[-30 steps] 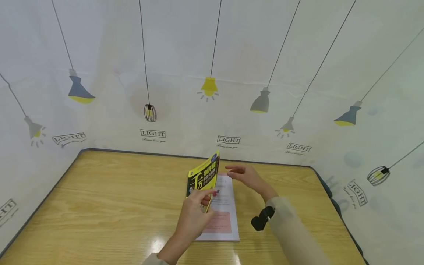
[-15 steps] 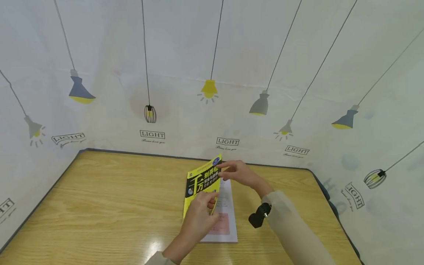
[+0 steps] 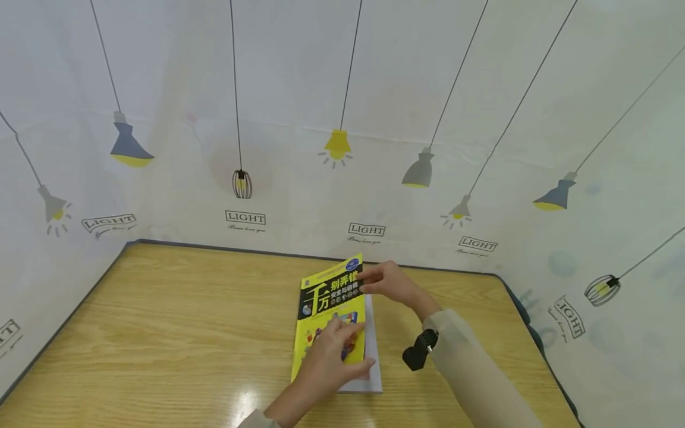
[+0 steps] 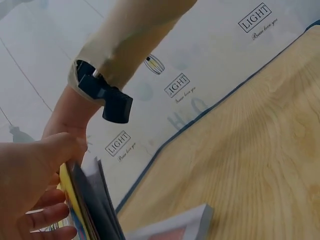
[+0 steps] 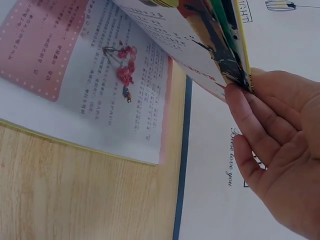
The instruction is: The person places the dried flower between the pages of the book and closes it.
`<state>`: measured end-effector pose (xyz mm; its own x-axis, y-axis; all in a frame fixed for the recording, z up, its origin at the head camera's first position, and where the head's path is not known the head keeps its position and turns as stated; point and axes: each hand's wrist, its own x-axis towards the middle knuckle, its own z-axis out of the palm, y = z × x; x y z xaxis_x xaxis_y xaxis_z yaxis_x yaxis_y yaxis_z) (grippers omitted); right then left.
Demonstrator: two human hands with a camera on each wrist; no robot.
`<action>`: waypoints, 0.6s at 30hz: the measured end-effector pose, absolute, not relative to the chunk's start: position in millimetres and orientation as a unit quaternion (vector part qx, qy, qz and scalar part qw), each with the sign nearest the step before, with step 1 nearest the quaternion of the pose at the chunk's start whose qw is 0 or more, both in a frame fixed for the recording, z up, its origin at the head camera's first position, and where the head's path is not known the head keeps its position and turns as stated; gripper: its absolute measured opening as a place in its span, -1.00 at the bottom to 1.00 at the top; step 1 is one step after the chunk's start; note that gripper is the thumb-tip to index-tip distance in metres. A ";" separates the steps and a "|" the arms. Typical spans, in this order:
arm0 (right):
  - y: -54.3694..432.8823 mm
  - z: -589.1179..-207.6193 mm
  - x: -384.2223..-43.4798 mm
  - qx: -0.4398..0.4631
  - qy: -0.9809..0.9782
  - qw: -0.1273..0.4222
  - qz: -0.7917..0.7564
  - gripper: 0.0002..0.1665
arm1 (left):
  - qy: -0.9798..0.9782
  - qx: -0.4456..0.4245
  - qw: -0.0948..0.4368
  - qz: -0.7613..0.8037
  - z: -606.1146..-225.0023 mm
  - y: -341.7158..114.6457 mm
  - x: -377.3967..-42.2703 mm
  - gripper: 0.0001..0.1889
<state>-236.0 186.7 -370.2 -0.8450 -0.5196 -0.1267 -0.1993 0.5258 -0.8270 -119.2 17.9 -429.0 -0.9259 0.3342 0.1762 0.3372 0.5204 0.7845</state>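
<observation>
A book (image 3: 327, 304) with a yellow and black cover is partly open, its cover and a block of pages tilted up over a white printed page (image 5: 107, 75) with a pink panel. My right hand (image 3: 392, 286) pinches the raised right edge near its top corner, fingertips on the page side in the right wrist view. My left hand (image 3: 333, 359) lies over the lower cover with fingers spread, index finger and thumb reaching to the right edge. In the left wrist view its fingers (image 4: 50, 216) show beside the yellow cover and the gap between the pages.
The book lies on a wooden table (image 3: 176, 321) with a dark edge, bordered by white cloth walls (image 3: 289, 196) printed with lamps. A black wrist camera (image 3: 420, 351) is strapped to the right wrist over a beige sleeve (image 3: 471, 368).
The raised cover and pages have swung down to the right, covering more of the white page. The right hand has come onto their edge; the left hand has loosened from it and spread.
</observation>
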 end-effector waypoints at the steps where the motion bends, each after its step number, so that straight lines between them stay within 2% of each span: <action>1: 186.9 -369.2 -234.3 -0.204 0.854 0.183 -0.443 -0.61 | -0.873 -0.196 -0.003 -0.447 -431.1 16.6 -118.9 -0.38; 5: 193.8 -383.5 -238.6 -0.174 0.858 0.180 -0.449 -0.61 | -0.877 -0.199 -0.019 -0.437 -442.7 11.4 -117.9 -0.36; 12: 203.5 -416.7 -249.7 -0.120 0.871 0.172 -0.444 -0.64 | -0.874 -0.187 -0.043 -0.447 -472.5 -3.9 -122.6 -0.56; 18: 209.0 -434.6 -246.3 -0.089 0.884 0.148 -0.434 -0.67 | -0.889 -0.173 -0.039 -0.422 -488.4 -21.1 -124.9 -0.55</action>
